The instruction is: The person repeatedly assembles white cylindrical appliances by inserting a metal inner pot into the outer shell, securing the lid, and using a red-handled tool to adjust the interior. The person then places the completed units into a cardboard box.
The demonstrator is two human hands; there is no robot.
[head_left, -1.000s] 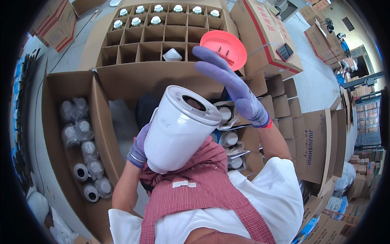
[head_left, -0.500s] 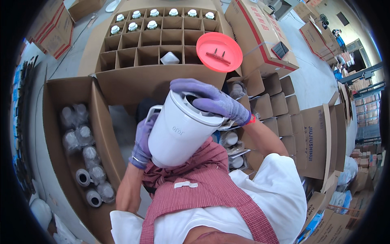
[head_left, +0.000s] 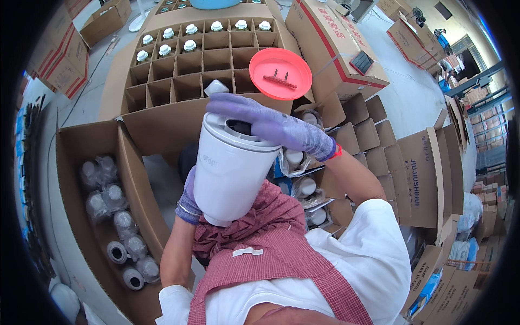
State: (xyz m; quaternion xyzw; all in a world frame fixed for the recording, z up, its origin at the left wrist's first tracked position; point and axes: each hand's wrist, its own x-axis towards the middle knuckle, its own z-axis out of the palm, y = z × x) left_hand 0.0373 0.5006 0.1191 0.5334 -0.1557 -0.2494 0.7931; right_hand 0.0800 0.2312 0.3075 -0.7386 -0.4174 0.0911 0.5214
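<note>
A white vacuum jug (head_left: pixel 233 173) stands slightly tilted in front of my apron, its dark round mouth facing up. My left hand (head_left: pixel 188 197), in a purple glove, grips the jug's left side; its fingertips are hidden behind the body. Across the jug's top lies my right hand (head_left: pixel 292 132), also gloved, with its fingers stretched flat over the rim and a little blurred. Just beyond is a red round tray (head_left: pixel 280 89) holding a red strip with two dark upright pins. It rests at the corner of a divided carton (head_left: pixel 157 111).
White-capped bottles (head_left: pixel 189 45) and a white piece (head_left: pixel 216 88) sit in the divided carton. At left, a long carton (head_left: pixel 86 135) holds several wrapped liners (head_left: pixel 123 221). Cardboard dividers (head_left: pixel 374 135) and wrapped white parts (head_left: pixel 304 187) lie at right. A phone (head_left: pixel 361 62) rests on a closed carton (head_left: pixel 330 49).
The jug has turned more upright, its lettering and handle swinging left out of plain view. My right hand has flattened and shifted over the top. The whole view has shifted slightly.
</note>
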